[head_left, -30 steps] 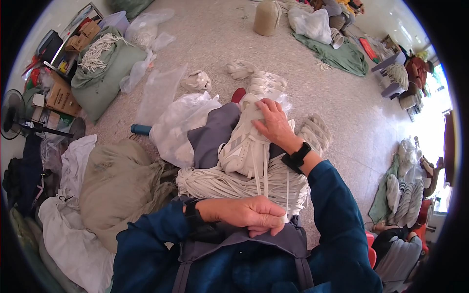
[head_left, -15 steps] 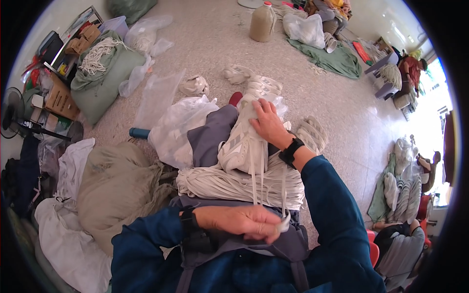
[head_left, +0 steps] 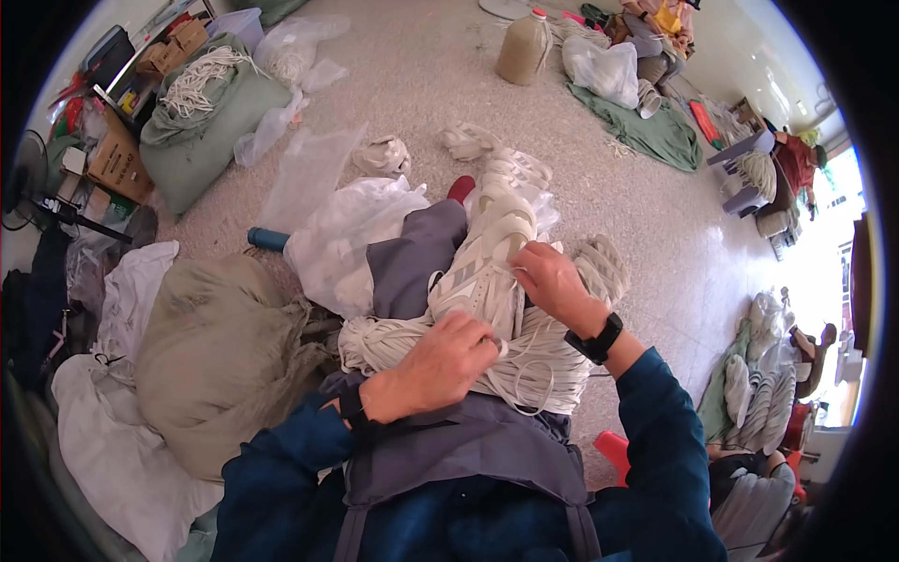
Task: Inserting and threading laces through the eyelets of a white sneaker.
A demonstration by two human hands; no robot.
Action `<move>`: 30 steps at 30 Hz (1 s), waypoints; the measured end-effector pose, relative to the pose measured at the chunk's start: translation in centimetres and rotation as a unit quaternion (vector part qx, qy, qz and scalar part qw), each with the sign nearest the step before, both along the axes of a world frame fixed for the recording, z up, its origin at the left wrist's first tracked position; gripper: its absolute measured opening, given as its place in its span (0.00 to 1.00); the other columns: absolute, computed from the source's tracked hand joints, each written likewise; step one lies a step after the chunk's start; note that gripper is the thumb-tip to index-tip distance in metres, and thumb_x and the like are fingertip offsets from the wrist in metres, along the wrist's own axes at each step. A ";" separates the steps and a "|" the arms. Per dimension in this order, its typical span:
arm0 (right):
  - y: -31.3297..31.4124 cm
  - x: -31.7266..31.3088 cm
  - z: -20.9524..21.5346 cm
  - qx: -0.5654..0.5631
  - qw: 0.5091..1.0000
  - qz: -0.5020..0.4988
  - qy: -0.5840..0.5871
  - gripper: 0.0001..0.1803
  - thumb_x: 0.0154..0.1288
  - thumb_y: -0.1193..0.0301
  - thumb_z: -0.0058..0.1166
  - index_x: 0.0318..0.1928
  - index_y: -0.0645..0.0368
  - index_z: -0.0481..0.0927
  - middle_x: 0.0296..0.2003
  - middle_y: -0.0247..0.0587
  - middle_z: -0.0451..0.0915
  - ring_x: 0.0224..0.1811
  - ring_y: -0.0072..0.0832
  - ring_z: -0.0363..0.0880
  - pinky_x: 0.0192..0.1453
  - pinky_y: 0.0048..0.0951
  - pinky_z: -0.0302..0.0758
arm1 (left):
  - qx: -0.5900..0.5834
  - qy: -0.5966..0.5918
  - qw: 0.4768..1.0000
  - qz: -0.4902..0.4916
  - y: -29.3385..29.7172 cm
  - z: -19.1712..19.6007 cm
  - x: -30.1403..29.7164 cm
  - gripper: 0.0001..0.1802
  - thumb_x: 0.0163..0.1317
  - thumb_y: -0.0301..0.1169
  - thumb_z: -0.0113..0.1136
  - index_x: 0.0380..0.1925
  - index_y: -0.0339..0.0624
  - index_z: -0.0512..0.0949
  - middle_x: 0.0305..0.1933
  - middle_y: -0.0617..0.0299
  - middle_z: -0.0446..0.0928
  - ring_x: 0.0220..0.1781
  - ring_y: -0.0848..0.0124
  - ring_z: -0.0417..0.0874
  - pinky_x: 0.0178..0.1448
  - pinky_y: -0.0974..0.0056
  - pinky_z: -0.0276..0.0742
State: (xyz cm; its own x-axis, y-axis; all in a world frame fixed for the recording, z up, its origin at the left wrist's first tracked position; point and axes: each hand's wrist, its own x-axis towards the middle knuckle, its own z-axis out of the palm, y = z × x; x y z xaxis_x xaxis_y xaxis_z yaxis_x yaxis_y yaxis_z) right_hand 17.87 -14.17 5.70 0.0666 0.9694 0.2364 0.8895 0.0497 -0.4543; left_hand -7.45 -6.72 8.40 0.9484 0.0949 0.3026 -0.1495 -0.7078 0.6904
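A white and grey sneaker (head_left: 465, 288) lies over my lap, toe pointing away, with others strung out beyond it. My left hand (head_left: 433, 363) is closed near its close end, pinching a white shoelace (head_left: 510, 384) whose loop hangs over a thick bundle of laces (head_left: 562, 361). At the sneaker's right edge, my right hand (head_left: 559, 288) has thumb and fingers pinched together. What these fingertips hold is too small to make out. The bundle rests across my grey apron (head_left: 459, 440).
More white shoes (head_left: 510, 169) lie ahead, and another stack (head_left: 601, 267) is at the right. Left are a beige cloth sack (head_left: 220, 356), a clear plastic bag (head_left: 346, 248) and a green sack with laces (head_left: 211, 122). A jug (head_left: 524, 49) stands far off; other people sit at the right.
My right hand has gone from lying spread on the sneaker to a pinch at its right edge, closer to me. My left hand has moved forward and left with the lace.
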 end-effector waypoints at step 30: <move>5.0 2.5 0.9 -0.168 0.928 -0.125 0.307 0.11 0.70 0.70 0.55 0.40 0.68 0.83 0.26 0.43 0.82 0.27 0.25 0.80 0.34 0.31 0.76 | -0.188 -0.003 0.982 0.031 2.3 -0.9 2.3 0.07 0.70 0.28 0.57 0.38 0.33 0.78 0.50 0.53 0.77 0.53 0.55 0.78 0.58 0.56 0.73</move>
